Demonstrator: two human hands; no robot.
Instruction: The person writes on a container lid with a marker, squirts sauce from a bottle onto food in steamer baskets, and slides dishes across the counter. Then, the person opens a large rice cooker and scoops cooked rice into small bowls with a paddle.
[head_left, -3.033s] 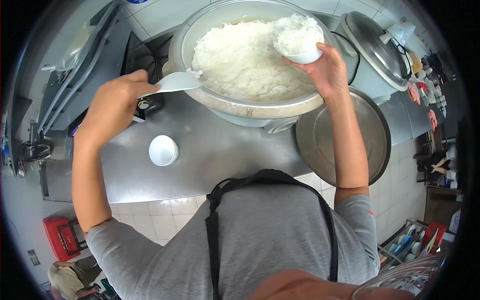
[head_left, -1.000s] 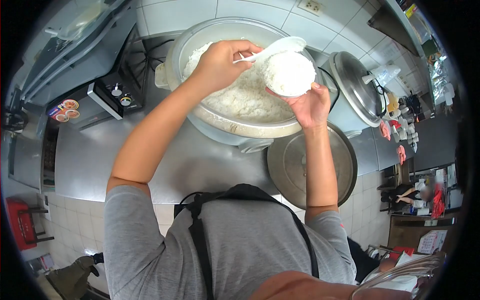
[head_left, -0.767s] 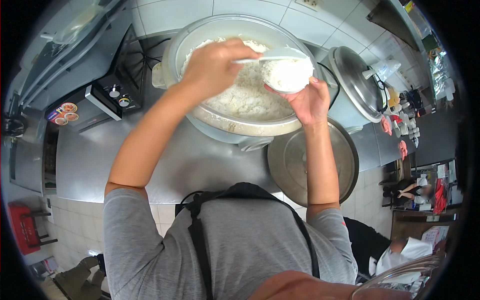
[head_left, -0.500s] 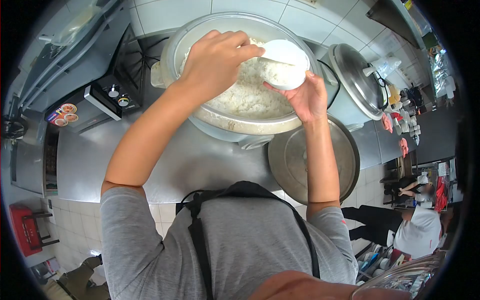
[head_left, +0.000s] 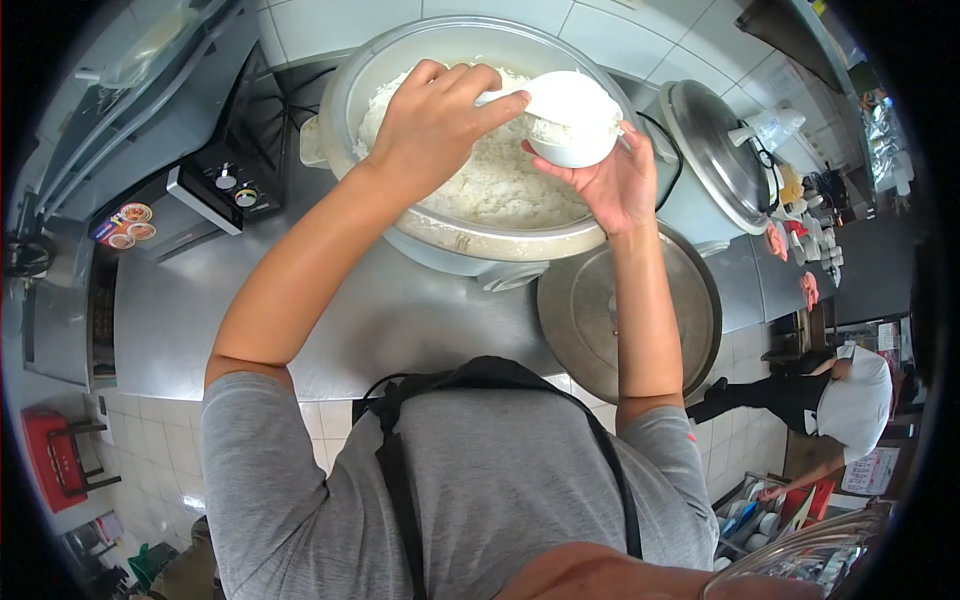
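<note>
My left hand (head_left: 428,122) is closed around the handle of a white rice paddle (head_left: 568,98). The paddle's broad blade lies over the mouth of a small white bowl (head_left: 572,154), which my right hand (head_left: 618,192) cups from below and the side. Some rice shows in the bowl under the blade; the rest is covered. Both hands are above a large oval rice cooker (head_left: 470,236), whose pot is filled with loose white rice (head_left: 500,185).
A round metal lid (head_left: 575,320) lies on the steel counter (head_left: 400,330), under my right forearm. A second cooker with a closed lid (head_left: 712,150) stands to the right, a microwave (head_left: 190,205) to the left. A person in a white shirt (head_left: 855,405) is at far right.
The paddle blade has moved and turned over the bowl, covering more of its rice. Both hands stay nearly in place. The person at the right has moved and now reaches toward a rack.
</note>
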